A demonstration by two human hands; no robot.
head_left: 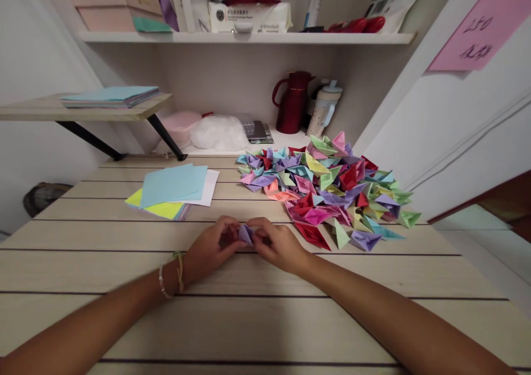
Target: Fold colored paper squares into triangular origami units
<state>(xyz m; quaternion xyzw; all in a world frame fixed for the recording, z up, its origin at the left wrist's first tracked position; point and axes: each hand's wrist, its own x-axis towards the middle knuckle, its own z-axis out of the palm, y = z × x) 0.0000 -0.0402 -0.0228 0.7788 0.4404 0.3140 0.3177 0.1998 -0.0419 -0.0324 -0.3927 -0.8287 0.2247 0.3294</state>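
Observation:
Between my two hands, just above the slatted table (232, 331), is a small folded piece of purple paper (245, 234) with a pointed, triangular shape. My left hand (215, 242) pinches its left side between thumb and fingers. On the other side, my right hand (276, 243) grips it the same way, fingers curled. Part of the paper is hidden behind the fingertips. To the right of my hands lies a heap of folded paper boats (332, 198) in many colours. Left of my hands rests a loose stack of coloured paper sheets (172, 189), blue on top with yellow and white below.
A raised wooden shelf (25, 109) on black brackets holds more paper (110, 95) at the left. Behind the table stand a dark red jug (292, 104), a pale tumbler (324, 109) and a white plastic bag (219, 133). A white shelf (249, 37) crosses above.

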